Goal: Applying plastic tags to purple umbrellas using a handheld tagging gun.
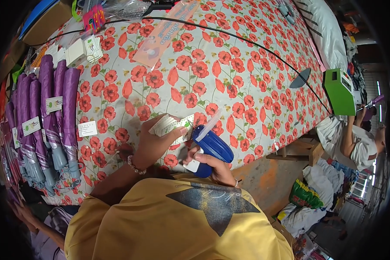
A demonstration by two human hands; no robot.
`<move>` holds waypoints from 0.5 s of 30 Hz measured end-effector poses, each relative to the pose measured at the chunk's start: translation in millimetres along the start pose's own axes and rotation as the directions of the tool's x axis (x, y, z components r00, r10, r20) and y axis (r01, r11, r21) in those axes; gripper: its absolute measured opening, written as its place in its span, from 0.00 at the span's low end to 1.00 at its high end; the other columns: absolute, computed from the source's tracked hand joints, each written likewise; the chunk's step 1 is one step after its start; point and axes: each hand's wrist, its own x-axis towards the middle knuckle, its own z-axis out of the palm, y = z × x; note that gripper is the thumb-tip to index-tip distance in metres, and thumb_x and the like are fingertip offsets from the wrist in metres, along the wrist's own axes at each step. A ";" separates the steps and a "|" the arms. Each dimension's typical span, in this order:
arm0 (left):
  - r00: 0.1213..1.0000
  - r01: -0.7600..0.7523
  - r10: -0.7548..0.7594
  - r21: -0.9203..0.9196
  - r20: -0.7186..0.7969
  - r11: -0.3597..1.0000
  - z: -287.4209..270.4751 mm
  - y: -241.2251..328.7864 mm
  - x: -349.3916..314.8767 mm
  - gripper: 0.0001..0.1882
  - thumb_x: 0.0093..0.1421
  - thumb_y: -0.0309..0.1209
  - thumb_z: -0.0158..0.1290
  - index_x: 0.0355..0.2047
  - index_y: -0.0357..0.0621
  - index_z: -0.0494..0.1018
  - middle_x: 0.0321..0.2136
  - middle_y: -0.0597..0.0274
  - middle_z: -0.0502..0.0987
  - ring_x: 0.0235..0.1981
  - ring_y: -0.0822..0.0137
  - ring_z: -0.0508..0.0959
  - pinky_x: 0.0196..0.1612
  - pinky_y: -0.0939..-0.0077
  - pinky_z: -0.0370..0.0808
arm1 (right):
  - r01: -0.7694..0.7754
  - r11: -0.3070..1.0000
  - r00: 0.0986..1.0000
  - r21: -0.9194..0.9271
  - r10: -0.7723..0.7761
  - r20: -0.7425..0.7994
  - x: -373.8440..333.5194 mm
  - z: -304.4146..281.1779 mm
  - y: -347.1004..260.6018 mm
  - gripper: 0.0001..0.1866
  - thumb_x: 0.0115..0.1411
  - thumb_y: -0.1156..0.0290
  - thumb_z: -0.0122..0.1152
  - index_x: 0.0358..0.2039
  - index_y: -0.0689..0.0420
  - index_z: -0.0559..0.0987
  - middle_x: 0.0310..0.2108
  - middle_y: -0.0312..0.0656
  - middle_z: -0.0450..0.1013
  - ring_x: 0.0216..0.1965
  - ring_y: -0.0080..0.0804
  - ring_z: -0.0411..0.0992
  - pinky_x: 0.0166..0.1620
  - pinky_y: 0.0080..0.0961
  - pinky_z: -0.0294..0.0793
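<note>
My left hand (pixel 151 145) is closed on a fanned stack of small white paper tags (pixel 165 125), with one tag (pixel 184 123) sticking out under the thumb toward the right. My right hand (pixel 216 168) grips a blue tagging gun (pixel 216 149). A clear strip of plastic fasteners (pixel 210 124) rises from the gun's top. The gun's front end is close beside the outstretched tag; whether they touch I cannot tell. Several folded purple umbrellas (pixel 69 104) with grey handles lie side by side at the left, some with a similar tag (pixel 54 105) on them.
A single loose card (pixel 87 129) rests on the flowered tablecloth (pixel 177 82) beside the umbrellas. Farther back lie a small white box (pixel 76 53), an orange plastic sleeve (pixel 164 37) and a black cable (pixel 247 39). A green machine (pixel 339 93) stands at right, near another person (pixel 359 145).
</note>
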 end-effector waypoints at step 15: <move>0.999 0.046 -0.047 -0.048 -0.021 0.998 2.8 -5.4 1.5 0.07 0.50 0.23 0.59 0.31 0.36 0.76 0.24 0.65 0.77 0.22 0.77 0.70 0.26 0.84 0.68 | -0.061 0.996 0.993 0.070 0.068 -0.095 -0.3 -1.2 11.5 0.14 0.54 0.80 0.52 0.42 0.68 0.70 0.28 0.49 0.73 0.33 0.38 0.73 0.44 0.34 0.73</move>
